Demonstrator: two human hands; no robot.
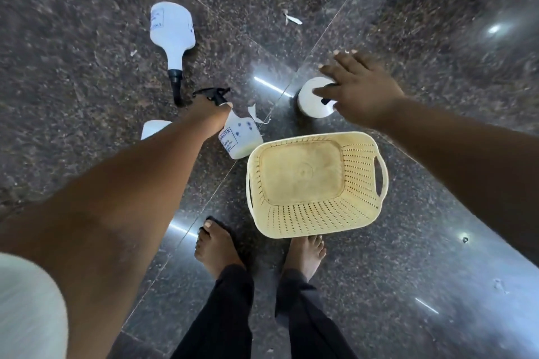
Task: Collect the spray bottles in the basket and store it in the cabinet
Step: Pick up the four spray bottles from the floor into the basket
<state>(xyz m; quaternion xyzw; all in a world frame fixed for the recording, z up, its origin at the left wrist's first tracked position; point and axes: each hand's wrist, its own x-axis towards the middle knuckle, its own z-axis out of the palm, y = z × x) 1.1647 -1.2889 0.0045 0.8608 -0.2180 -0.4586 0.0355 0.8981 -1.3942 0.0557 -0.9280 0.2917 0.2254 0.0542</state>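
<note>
Polished granite floor: left hand (214,112) fingers wrap a tilted bottle's (240,138) neck; right hand (360,90), fingers spread, covers an upright one (310,99). Basket (315,183) near, empty. A loose grip could drop either.

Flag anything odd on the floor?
One spray bottle lies tipped over on the floor, away from the empty basket. Torn white scraps are scattered beyond it.

Upper body: short white sleeve (26,309) on the left arm; both forearms bare. Left hand (211,114) and right hand (361,90): no gloves, rings or watch visible. Legs: black trousers (224,315), ankle-length. Feet (217,245): bare.
</note>
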